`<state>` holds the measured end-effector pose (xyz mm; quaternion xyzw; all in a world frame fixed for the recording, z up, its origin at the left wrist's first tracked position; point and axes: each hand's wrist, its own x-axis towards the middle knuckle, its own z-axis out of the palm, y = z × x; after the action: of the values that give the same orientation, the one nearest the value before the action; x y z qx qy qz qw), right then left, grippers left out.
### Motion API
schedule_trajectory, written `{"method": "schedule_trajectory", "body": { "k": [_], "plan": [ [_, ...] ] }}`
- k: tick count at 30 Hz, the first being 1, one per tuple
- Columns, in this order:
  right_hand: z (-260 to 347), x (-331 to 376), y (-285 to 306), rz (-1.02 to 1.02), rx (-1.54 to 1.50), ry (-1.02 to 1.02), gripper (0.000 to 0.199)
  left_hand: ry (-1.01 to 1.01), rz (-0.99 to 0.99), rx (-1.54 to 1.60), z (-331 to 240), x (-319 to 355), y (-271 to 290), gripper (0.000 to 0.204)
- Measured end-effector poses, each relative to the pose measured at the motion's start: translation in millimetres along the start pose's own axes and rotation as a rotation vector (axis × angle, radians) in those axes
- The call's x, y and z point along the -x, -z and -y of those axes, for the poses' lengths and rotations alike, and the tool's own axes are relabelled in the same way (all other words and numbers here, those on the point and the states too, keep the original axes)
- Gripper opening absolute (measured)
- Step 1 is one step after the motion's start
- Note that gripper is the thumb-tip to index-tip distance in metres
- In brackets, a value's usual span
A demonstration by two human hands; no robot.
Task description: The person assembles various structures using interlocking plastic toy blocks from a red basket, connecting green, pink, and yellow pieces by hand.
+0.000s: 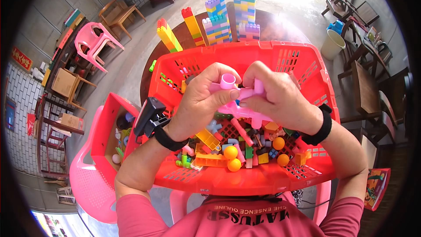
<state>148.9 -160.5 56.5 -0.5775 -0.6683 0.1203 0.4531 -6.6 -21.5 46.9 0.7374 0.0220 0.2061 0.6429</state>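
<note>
Both my hands are closed on pink plastic pipe pieces, held above a red basket point(245, 185). My left hand point(201, 96) grips a pink pipe connector point(228, 80) whose round open end faces up. My right hand point(278, 96) pinches the right side of the joined pink pipes point(259, 88), its thumb pressed beneath. More pink tube point(245, 112) shows below my fingers; where the pieces meet is partly hidden. Under my hands the basket holds a jumble of toy pieces, with orange balls point(230, 152), an orange block point(211, 160) and a yellow slotted piece point(208, 139) among them.
Towers of building blocks point(244, 6) stand on a round dark table point(151, 68) beyond the basket. At left, a red box point(103, 138) of toys sits on a pink chair point(85, 184). A cream bin point(332, 44) and wooden chairs point(366, 90) stand at right.
</note>
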Motion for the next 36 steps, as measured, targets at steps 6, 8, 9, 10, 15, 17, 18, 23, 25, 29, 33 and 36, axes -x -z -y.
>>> {"method": "schedule_trajectory", "body": {
  "k": [6, 8, 9, 10, 15, 17, 18, 23, 25, 29, 33, 36],
  "plan": [
    [-2, 1, -6, 0.008, 0.032, 0.02, 0.027, 0.137, -0.032, 0.134, -3, 2, 1, 0.024],
    [-4, 1, -9, -0.005, -0.078, -0.044, 0.027, 0.186, -0.048, 0.24, -4, 2, 1, 0.024],
    [-4, 2, -10, -0.006, -0.182, -0.112, 0.027, 0.202, -0.061, 0.312, -5, 3, 0, 0.024],
    [-5, 2, -11, -0.006, -0.288, -0.181, 0.027, 0.219, -0.073, 0.385, -6, 3, -1, 0.025],
    [-5, 4, -14, -0.043, -0.23, -0.144, 0.027, 0.2, -0.091, 0.268, -10, 5, -5, 0.023],
    [-5, 4, -14, -0.035, -0.169, -0.107, 0.028, 0.185, -0.075, 0.214, -13, 5, -5, 0.022],
    [-5, 3, -14, -0.036, -0.142, -0.076, 0.027, 0.185, -0.054, 0.17, -15, 5, -3, 0.022],
    [-4, 2, -15, -0.025, 0.023, 0.074, 0.027, 0.24, 0.002, 0.073, -20, 4, 4, 0.021],
    [-4, 3, -15, 0.005, -0.059, -0.011, 0.027, 0.241, 0.021, 0.052, -19, 4, 6, 0.021],
    [-4, 3, -17, 0.025, -0.052, -0.053, 0.027, 0.319, -0.018, 0.299, -10, 3, 3, 0.019],
    [-6, 2, -14, 0.083, -0.03, -0.088, 0.026, 0.437, -0.047, 0.434, -2, 4, 4, 0.018],
    [-10, 1, -12, 0.105, -0.123, -0.162, 0.026, 0.443, -0.04, 0.477, 1, 5, 4, 0.018]
  ]
}}
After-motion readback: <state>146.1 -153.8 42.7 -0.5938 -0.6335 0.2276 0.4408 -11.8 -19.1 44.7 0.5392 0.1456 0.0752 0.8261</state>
